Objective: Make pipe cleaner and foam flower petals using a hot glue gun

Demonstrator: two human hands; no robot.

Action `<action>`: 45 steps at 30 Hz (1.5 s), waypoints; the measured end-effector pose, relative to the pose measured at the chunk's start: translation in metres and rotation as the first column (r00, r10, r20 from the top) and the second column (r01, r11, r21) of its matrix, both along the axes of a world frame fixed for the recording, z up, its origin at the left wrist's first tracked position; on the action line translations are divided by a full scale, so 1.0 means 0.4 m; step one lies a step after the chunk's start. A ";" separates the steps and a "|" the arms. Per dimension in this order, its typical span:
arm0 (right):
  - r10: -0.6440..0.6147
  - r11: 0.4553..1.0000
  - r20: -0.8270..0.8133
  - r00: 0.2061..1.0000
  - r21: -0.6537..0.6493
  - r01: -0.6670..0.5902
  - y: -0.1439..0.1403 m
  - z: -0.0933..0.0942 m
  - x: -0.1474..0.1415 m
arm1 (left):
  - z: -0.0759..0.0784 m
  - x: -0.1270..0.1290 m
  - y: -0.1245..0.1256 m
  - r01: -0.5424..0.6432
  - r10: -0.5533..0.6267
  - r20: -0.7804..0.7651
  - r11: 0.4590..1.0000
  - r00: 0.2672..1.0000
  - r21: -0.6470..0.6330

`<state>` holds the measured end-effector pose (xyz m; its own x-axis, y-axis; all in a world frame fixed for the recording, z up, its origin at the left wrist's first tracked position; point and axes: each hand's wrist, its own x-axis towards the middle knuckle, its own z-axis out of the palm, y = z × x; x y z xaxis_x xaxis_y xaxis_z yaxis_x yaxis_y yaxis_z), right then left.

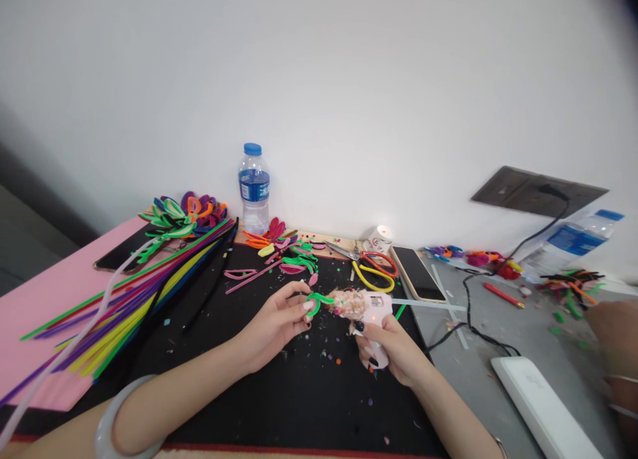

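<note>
Green pipe cleaner piece (319,301), bent into a small loop, sits pinched between the thumb and fingertips of the left hand (276,326), just above the black mat (299,392) near the middle of the counter (498,326). The left hand's fingers are curled together around the piece, not spread. The tip of the glue gun (366,307) touches or nearly touches the green piece; its nozzle end is crusted with bits of fluff, so the exact contact is hard to tell. The right hand (393,353) is wrapped tight around the pink handle of the glue gun, with a dark-nailed finger lying at the trigger. The two hands are close together, with only the gun's barrel between them. A pale bangle (112,419) circles the left wrist.

Behind the hands lie scissors (371,263) with red and yellow handles, a phone (417,273) face up, and a water bottle (254,186) standing against the wall. To the left, a bundle of long pipe cleaners (129,299) fans across the mat and a pink sheet (44,299). A black cable (478,336) runs to the right, where another person's hand (615,333) shows at the frame edge.
</note>
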<state>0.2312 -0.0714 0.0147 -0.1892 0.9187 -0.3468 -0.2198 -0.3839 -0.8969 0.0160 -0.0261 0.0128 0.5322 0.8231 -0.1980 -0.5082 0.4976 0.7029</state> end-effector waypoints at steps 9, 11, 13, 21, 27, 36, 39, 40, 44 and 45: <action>0.002 1.000 0.004 1.000 -0.009 -0.002 -0.002 0.002 -0.001 | -0.002 -0.002 0.003 -0.028 0.028 0.001 1.000 1.000 -0.008; 0.002 1.000 0.007 1.000 -0.013 -0.002 -0.003 -0.001 0.000 | -0.002 -0.002 0.004 -0.029 0.029 0.003 1.000 1.000 -0.011; 0.005 1.000 0.018 1.000 -0.015 -0.005 -0.003 -0.003 0.001 | -0.002 -0.002 0.005 -0.031 0.031 0.005 0.999 1.000 -0.012; 0.048 0.999 0.066 0.997 0.004 -0.048 -0.002 -0.005 0.004 | -0.006 -0.002 0.006 -0.040 0.040 0.006 0.999 0.999 0.004; 0.055 0.998 0.069 0.996 0.022 -0.057 -0.003 -0.010 0.003 | -0.003 0.000 0.004 -0.052 0.052 -0.003 0.999 0.999 -0.004; 0.063 0.998 0.111 0.992 0.024 -0.066 -0.003 -0.005 -0.002 | -0.009 0.001 0.008 -0.064 0.064 -0.010 0.998 0.998 0.011; 0.056 0.998 0.120 0.991 0.029 -0.060 -0.003 -0.004 -0.003 | -0.011 0.000 0.007 -0.070 0.070 -0.014 0.997 0.997 0.015; 0.051 0.998 0.118 0.992 0.027 -0.054 -0.004 -0.004 -0.004 | -0.011 0.000 0.006 -0.070 0.070 -0.013 0.997 0.997 0.017; 0.022 0.999 0.115 0.993 0.021 -0.024 -0.004 -0.005 -0.004 | -0.012 0.000 0.006 -0.069 0.069 -0.013 0.997 0.998 0.022; 0.020 0.999 0.117 0.993 0.023 -0.023 -0.005 -0.005 -0.004 | -0.012 0.000 0.006 -0.069 0.069 -0.013 0.997 0.998 0.021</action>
